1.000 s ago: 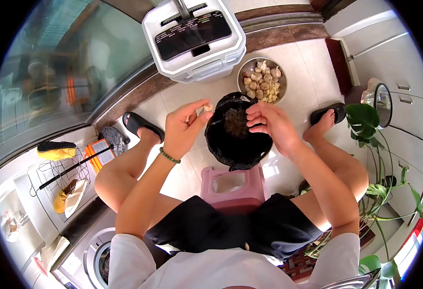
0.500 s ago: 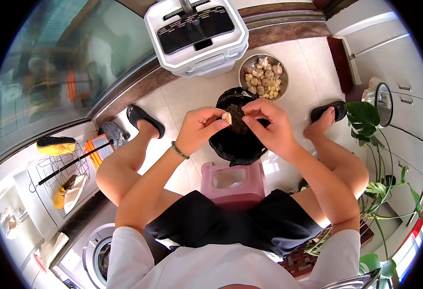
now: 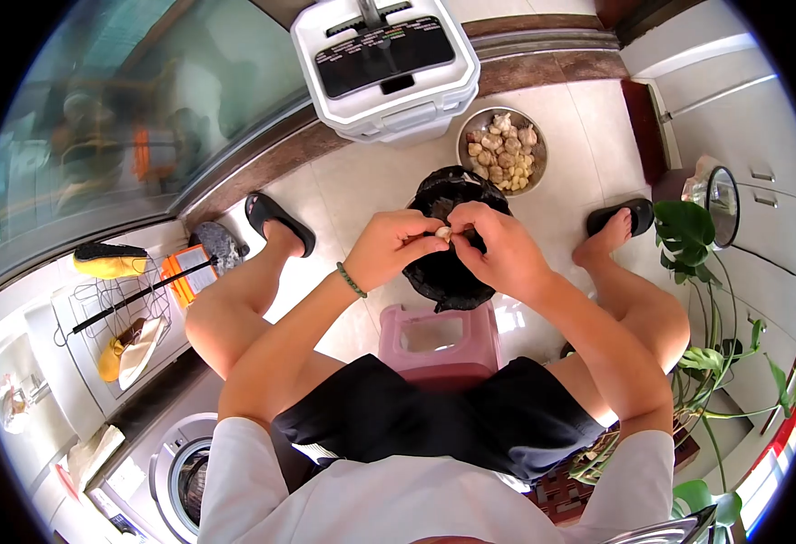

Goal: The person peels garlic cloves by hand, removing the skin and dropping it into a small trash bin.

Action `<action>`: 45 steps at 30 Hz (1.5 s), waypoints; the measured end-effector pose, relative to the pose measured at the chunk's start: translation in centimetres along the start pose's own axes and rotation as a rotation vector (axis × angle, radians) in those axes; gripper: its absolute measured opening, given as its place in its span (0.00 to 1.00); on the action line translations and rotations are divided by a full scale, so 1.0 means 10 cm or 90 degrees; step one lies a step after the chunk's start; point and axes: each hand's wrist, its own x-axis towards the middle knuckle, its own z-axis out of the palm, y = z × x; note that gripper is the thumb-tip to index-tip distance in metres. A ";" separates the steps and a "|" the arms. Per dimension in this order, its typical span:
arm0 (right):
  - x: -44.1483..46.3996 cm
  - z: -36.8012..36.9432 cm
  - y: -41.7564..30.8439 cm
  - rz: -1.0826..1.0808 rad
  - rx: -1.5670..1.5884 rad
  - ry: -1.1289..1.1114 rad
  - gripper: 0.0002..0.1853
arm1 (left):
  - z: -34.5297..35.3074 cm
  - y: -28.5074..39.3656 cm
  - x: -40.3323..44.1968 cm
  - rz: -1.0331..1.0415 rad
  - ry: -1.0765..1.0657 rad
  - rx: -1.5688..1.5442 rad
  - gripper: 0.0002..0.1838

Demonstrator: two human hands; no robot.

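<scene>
You wear a white shirt [image 3: 416,499] with short, loose sleeves [image 3: 245,467], black shorts [image 3: 439,417], and black slip-on sandals [image 3: 642,216], one on each foot. A bracelet [image 3: 351,280] of small green beads circles your left wrist.

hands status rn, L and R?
Left hand: closed, pinching a piece of garlic.
Right hand: fingers curled in at the same garlic; whether it grips cannot be told.
</scene>
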 end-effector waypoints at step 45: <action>0.01 0.13 0.08 0.020 -0.067 0.055 0.21 | 0.21 -0.23 -0.05 -0.128 0.081 -0.188 0.13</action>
